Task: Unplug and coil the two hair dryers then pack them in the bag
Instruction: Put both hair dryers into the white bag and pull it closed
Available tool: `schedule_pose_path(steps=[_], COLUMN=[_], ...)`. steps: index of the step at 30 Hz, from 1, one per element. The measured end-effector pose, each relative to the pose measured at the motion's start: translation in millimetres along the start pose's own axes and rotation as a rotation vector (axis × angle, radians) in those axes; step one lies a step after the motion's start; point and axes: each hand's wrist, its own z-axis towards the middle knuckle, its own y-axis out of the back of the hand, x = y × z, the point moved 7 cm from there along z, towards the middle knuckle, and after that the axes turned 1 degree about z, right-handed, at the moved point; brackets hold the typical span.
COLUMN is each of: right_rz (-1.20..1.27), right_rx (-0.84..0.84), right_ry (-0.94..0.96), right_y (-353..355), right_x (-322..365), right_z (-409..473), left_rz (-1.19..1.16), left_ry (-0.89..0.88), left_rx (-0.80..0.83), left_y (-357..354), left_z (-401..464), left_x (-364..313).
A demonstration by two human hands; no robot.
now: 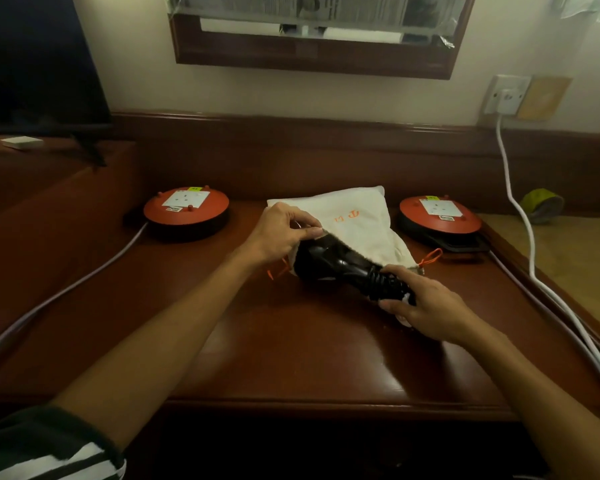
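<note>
A white cloth drawstring bag (354, 216) with orange lettering and orange cords lies in the middle of the wooden desk (291, 358). My left hand (284, 233) pinches the bag's mouth and lifts its upper edge. A black hair dryer (340, 263) lies with its head inside the bag's opening. Its handle, with black cord wound around it, sticks out toward me. My right hand (426, 306) grips that handle end. Only one dryer is visible; whether another is inside the bag is hidden.
Two round orange cable reels with sockets on top sit on the desk, the left reel (186, 211) and the right reel (440, 216) flanking the bag. Grey cables trail off both sides. A white cable (510, 188) hangs from a wall socket (508, 95). A dark TV screen (39, 64) stands far left.
</note>
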Motion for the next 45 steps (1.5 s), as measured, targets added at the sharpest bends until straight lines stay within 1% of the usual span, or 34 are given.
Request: schedule_pose_path(steps=[6, 9, 11, 14, 16, 18, 21, 25, 26, 28, 30, 32, 34, 38, 41, 43, 45], right_rz=[0.043, 0.027, 0.113, 0.220, 0.181, 0.101, 0.084, 0.345, 0.362, 0.337, 0.342, 0.408, 0.473, 0.609, 0.739, 0.774, 0.765], right_rx=[-0.018, -0.006, -0.001, -0.065, -0.149, -0.179, -0.119, 0.029, 0.047, -0.005, -0.139, -0.291, -0.373, -0.463, -0.529, -0.518, -0.427], right_ry=[-0.082, -0.109, -0.110, -0.111, -0.136, -0.157, -0.171, -0.142, -0.138, -0.116, -0.072, -0.066, -0.080, -0.085, -0.127, -0.154, -0.121], right_y=[-2.9, -4.5, -4.7, -1.1, 1.0, -4.8, -17.5, -16.9, -17.0, -20.5, -24.3, -18.8, -15.6, -16.5, -23.1, -33.3, -45.8], right_x=[11.6, 8.2, 4.6, 7.2, 14.9, 27.8, 45.8, 37.6, 33.7, 32.4, 41.9, 55.2, 62.7, 78.2, 84.8, 84.2, 83.1], right_z=[34.8, 43.8, 45.1, 42.2, 39.3, 39.3, 39.8, 30.3, 27.4, 23.6, 23.2, 24.1, 31.0, 52.0, 63.0, 66.0, 65.7], left_rz=[0.018, 0.091, 0.170, 0.254, 0.228, 0.189, 0.153, 0.134, 0.134, 0.122, 0.091, 0.079, 0.077, 0.089, 0.092, 0.085, 0.085], left_ry=[0.012, 0.007, 0.003, -0.018, -0.019, -0.019, -0.031, -0.030, -0.028, -0.032, -0.043, -0.057, -0.075, -0.087, -0.081, -0.060, -0.051], left_rx=[0.019, 0.023, 0.047, 0.049, 0.051, 0.052, 0.045, 0.043, 0.055, 0.087, 0.116, 0.132, 0.124, 0.102, 0.105, 0.096, 0.092], left_y=[1.8, -0.7, -3.7, -3.6, -6.1, -11.1, -15.6, -13.8, -15.2, -20.9, -29.1, -34.2, -33.2, -26.5, -26.6, -24.1, -20.3], left_z=[4.3, 2.2, -0.9, -5.9, -6.6, -4.9, -0.6, 0.4, -0.1, -1.7, -3.4, -5.1, -4.6, -2.4, -4.2, -6.4, -8.7], left_x=[-3.3, 6.0, 15.1, 25.4, 25.2, 17.5, 4.1, 3.4, 4.3, 3.3, 1.4, -1.4, -3.9, -7.1, -5.1, -1.8, 2.2])
